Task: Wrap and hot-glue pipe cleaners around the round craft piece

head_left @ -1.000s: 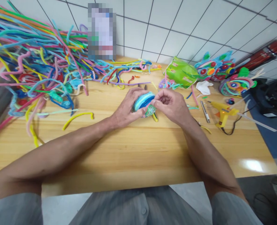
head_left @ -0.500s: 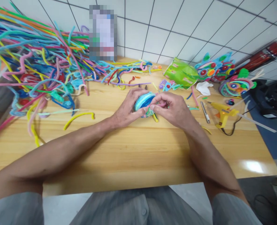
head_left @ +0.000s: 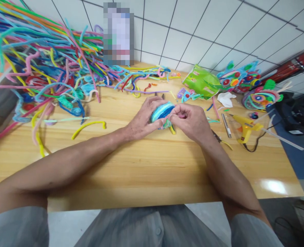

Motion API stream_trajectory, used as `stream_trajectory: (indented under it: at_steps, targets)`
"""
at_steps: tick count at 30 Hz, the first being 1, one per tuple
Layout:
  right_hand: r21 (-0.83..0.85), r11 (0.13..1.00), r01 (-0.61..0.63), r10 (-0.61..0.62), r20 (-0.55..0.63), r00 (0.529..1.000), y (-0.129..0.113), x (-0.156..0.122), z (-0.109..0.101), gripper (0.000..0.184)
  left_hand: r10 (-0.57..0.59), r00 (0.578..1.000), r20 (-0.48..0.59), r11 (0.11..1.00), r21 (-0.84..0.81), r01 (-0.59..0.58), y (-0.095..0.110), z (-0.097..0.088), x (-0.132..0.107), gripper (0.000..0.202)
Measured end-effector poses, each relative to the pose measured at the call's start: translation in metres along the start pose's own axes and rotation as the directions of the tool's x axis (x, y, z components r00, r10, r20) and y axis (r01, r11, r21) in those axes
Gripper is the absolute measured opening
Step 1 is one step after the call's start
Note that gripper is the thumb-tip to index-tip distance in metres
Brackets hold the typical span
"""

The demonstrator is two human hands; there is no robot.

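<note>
Between my hands is a rounded craft piece made of blue, turquoise and pale green pipe cleaners, held just above the wooden table. My left hand wraps its left side, thumb along the near edge. At its right side my right hand pinches a pink pipe cleaner, whose end is mostly hidden by the fingers. A short yellow pipe cleaner pokes out below the piece. Behind my left hand, the dark tips of a tool show.
A large heap of colourful pipe cleaners covers the back left. Rightward lie a green packet, finished craft faces, a white tissue, a pen and a yellow glue gun. Dark-jawed pliers lie beside my right forearm.
The view has shifted slightly, so the tabletop things sit further right. Both hands keep their hold; my right fingers have moved a little on the pink pipe cleaner, which shows less.
</note>
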State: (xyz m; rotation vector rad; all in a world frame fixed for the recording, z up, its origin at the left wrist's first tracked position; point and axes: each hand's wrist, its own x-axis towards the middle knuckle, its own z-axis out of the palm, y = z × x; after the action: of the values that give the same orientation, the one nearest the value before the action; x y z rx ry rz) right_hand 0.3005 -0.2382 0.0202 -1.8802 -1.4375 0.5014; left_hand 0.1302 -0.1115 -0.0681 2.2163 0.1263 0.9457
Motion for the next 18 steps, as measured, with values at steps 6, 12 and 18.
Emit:
stream_trajectory:
  at_steps: [6, 12, 18]
  targets:
    - [0.077, 0.994, -0.083, 0.084, -0.015, 0.996, 0.008, 0.006, 0.003, 0.013, -0.030, 0.999, -0.013, 1.000, -0.003, 0.030, -0.002, 0.002, 0.001, 0.052]
    - [0.066, 0.993, -0.094, 0.089, 0.068, 0.994, 0.008, 0.006, -0.003, 0.023, -0.022, 0.997, -0.069, 0.999, -0.039, 0.019, -0.007, 0.008, 0.002, 0.048]
    - [-0.022, 0.999, -0.043, 0.043, -0.009, 0.999, -0.002, 0.008, -0.004, 0.015, -0.027, 0.997, -0.079, 0.998, -0.055, 0.023, -0.007, 0.011, 0.003, 0.049]
